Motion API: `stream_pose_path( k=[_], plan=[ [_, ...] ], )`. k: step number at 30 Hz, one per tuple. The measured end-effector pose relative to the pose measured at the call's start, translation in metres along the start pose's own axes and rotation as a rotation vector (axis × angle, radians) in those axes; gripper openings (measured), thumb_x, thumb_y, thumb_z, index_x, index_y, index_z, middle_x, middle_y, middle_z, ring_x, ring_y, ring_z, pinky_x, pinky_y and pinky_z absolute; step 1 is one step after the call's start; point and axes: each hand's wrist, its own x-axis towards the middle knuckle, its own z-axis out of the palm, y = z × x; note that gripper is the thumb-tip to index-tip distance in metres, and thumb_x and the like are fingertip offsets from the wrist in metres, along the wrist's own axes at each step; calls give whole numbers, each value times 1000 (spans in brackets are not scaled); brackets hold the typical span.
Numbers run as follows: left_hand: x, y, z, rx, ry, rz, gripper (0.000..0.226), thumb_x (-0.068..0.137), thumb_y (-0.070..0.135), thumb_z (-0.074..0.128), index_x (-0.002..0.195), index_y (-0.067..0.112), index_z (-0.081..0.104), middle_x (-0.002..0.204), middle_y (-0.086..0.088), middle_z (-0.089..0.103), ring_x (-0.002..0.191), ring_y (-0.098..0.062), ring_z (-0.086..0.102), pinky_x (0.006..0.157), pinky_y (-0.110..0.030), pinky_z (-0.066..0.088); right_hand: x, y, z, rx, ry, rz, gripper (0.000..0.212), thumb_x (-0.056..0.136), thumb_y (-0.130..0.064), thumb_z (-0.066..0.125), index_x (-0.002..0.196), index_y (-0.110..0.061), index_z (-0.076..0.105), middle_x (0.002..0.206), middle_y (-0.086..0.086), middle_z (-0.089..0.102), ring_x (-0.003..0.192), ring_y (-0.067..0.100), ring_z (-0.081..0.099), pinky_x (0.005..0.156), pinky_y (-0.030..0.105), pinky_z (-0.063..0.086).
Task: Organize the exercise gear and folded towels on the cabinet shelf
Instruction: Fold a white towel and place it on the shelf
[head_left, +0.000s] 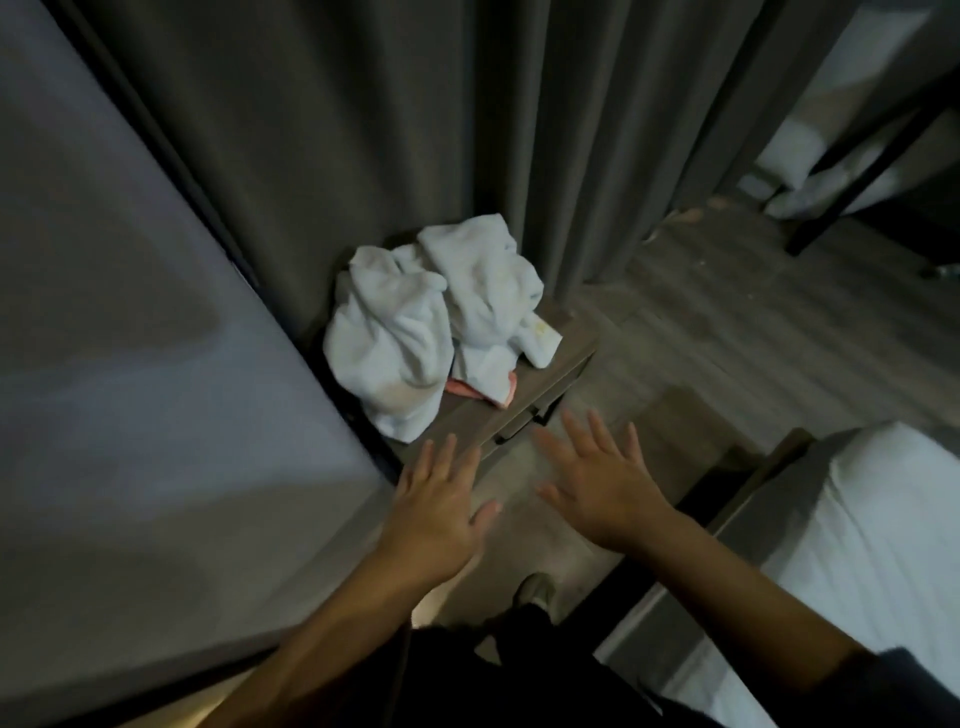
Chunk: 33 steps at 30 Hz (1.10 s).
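A heap of crumpled white towels (441, 317) lies on top of a low grey wooden cabinet (530, 379). A bit of pink cloth (462, 388) shows under the heap's front edge. My left hand (439, 512) reaches forward with straight fingers, its fingertips near the cabinet's front corner, holding nothing. Beside it, my right hand (597, 480) is spread flat in the air, just in front of the cabinet's drawer handles, also holding nothing. Neither hand touches the towels.
A large grey panel (130, 364) fills the left side. Dark curtains (415, 130) hang behind the cabinet. A white bed (857, 545) lies at the lower right, and black furniture legs (841, 202) stand at the upper right. Wood-look floor (727, 322) lies between them.
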Motion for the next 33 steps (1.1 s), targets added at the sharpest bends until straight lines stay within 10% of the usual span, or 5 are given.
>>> stream_pose_path(
  k=[13, 20, 33],
  plan=[
    [147, 7, -42, -182, 93, -425, 68, 100, 53, 35, 156, 26, 9, 164, -2, 1, 150, -24, 0, 119, -46, 7, 192, 66, -58, -159, -64, -186, 68, 100, -56, 33, 156, -33, 3, 165, 5, -4, 150, 33, -6, 116, 61, 0],
    [229, -33, -67, -471, 334, -528, 67, 94, 30, 59, 151, 15, 29, 158, -7, 25, 138, -27, 38, 108, -46, 37, 293, 47, -82, -126, -113, -307, 72, 100, -48, 39, 155, -34, -4, 165, 4, -6, 151, 31, -7, 118, 55, 1],
    [284, -78, -91, -102, 435, -557, 39, 101, 28, 40, 132, 11, 57, 140, -15, 50, 131, -29, 46, 106, -39, 36, 403, 28, -116, -272, -249, -611, 71, 101, -38, 42, 156, -29, -2, 164, 5, -7, 150, 31, -5, 119, 54, 6]
  ],
)
